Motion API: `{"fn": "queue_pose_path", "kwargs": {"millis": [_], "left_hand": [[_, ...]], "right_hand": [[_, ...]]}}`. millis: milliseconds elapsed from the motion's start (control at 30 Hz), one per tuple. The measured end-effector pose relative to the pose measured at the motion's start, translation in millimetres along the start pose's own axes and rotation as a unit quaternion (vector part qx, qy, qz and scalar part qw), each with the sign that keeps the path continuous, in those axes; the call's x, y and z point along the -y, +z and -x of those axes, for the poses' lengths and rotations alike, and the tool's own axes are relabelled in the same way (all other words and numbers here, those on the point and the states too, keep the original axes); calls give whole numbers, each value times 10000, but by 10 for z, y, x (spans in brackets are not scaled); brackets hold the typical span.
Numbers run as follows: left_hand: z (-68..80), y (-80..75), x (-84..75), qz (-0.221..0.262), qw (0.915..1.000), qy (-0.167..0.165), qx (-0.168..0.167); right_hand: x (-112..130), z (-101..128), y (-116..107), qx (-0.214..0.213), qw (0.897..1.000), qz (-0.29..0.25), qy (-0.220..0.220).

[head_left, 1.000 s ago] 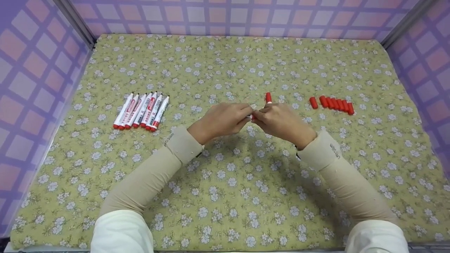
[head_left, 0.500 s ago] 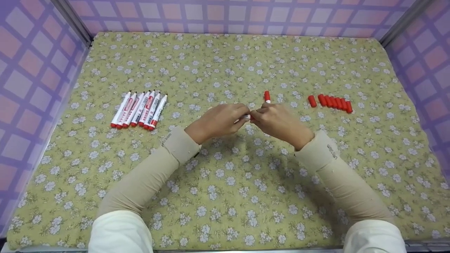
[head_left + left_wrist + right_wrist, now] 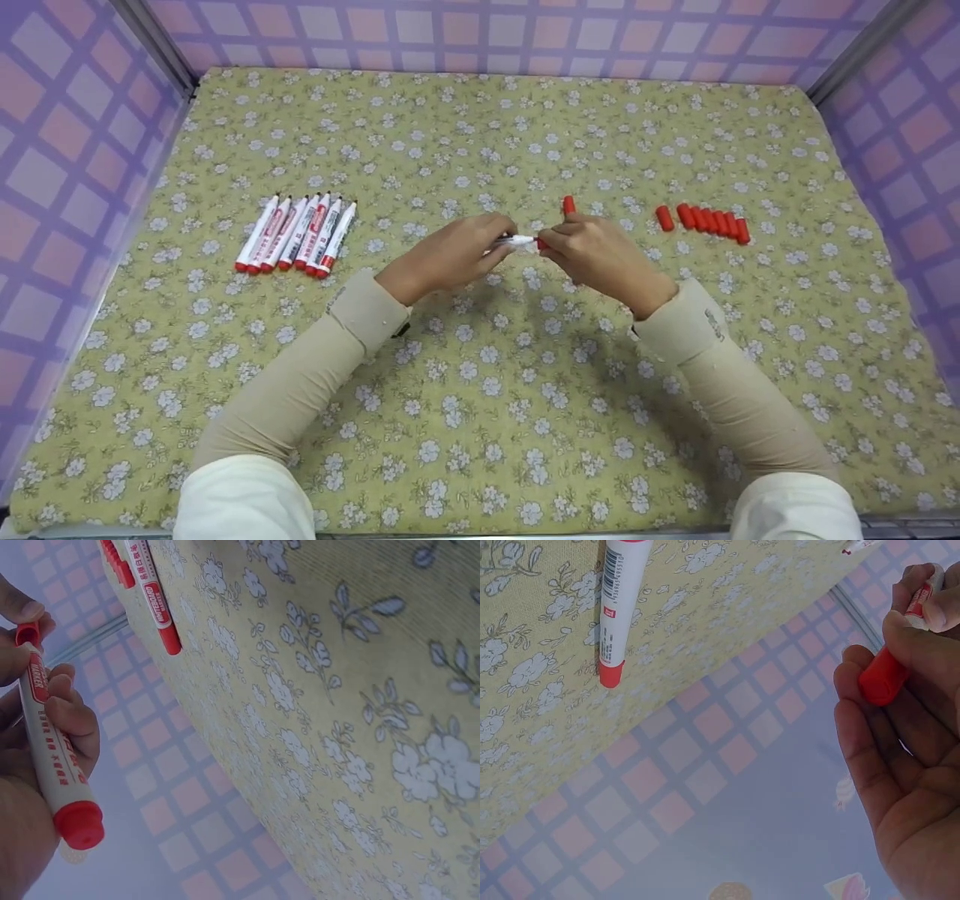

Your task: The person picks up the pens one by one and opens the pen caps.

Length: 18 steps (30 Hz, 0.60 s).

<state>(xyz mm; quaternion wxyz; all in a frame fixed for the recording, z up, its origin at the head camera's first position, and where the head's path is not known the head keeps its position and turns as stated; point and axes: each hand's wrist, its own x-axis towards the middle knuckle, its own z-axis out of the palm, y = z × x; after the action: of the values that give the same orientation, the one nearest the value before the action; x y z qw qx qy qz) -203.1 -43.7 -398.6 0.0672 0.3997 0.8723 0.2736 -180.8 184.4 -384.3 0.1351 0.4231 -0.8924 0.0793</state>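
Observation:
My left hand [image 3: 457,251] grips a white marker [image 3: 49,735] with a red end plug, fingers curled round its barrel. Opposite it, my right hand [image 3: 600,255] pinches a red marker cap [image 3: 885,679] between thumb and fingers. The marker's white neck [image 3: 519,240] shows between the hands, its tip right at the cap's mouth. Both hands are above the cloth in the middle. Just beyond the right hand lies another marker with its red cap [image 3: 569,204] on, the rest of it hidden by that hand in the head view.
Several uncapped white markers [image 3: 296,236] lie side by side on the left, dark tips pointing away. On the right, several loose red caps [image 3: 712,221] form a row, one cap [image 3: 664,218] slightly apart. Checked walls [image 3: 480,34] border the flowered cloth [image 3: 487,435].
My left hand has drawn a little to the left with the marker, so its white neck now shows between the hands. The right hand and its cap stay almost in place.

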Motion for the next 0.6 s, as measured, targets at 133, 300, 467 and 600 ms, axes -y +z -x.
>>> {"fn": "queue_pose_path", "kwargs": {"millis": [133,300,467,600], "left_hand": [[61,-43,41,190,9994,-288,23],[134,-86,95,443,9967,-679,-8],[194,-121,165,798,9913,-1040,-113],[247,-172,223,851,9865,-1383,-196]], "right_hand": [[-6,7,-12,53,10000,-45,11],[-23,18,-11,51,9999,-142,-36],[-33,28,7,49,9997,-258,-10],[-31,40,18,76,9995,-303,52]]}}
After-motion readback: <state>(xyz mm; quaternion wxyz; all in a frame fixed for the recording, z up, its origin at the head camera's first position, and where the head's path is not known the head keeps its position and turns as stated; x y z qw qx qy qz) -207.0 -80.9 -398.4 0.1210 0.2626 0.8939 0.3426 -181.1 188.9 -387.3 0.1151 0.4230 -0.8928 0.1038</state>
